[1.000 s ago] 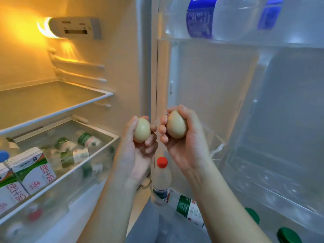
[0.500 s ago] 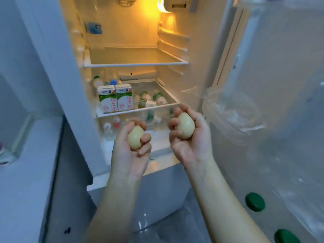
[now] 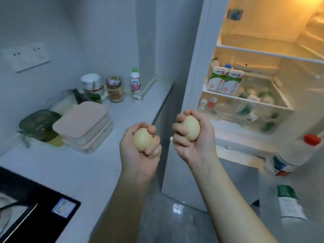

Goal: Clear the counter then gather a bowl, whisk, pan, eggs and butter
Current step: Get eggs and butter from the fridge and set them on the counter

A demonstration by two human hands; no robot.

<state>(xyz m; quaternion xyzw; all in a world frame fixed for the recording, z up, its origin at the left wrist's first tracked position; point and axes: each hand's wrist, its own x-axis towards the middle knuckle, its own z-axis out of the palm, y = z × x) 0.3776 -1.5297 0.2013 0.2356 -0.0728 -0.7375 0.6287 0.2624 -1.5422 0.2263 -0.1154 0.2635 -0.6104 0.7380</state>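
**Two eggs, one in each grip, between bench and open fridge**

Head view: the person's left grip (image 3: 140, 153) curls fingers and thumb round the left egg (image 3: 142, 140), above the edge of the white bench (image 3: 122, 111). The right grip (image 3: 194, 142) wraps the right egg (image 3: 191, 128) in front of the open fridge (image 3: 198, 67). The two grips are near each other but apart.

On a fridge shelf stand two green-and-white cartons (image 3: 225, 82) with red characters too blurred to read. A red-capped bottle (image 3: 296, 155) sits in the door; its blue, white and red label is unreadable.

At the back of the bench, a green-capped white bottle (image 3: 135, 85) bears a red label whose print cannot be made out. It is beside a jar (image 3: 114, 89) of brownish contents. Nearer lie stacked pink-lidded boxes (image 3: 82, 121) and a green-lidded glass dish (image 3: 38, 123), its contents unclear.

A black hob (image 3: 35, 204), cut off at the lower left corner, carries a small sticker (image 3: 64, 207) with illegible print. A wall socket (image 3: 26, 56) is at the upper left.
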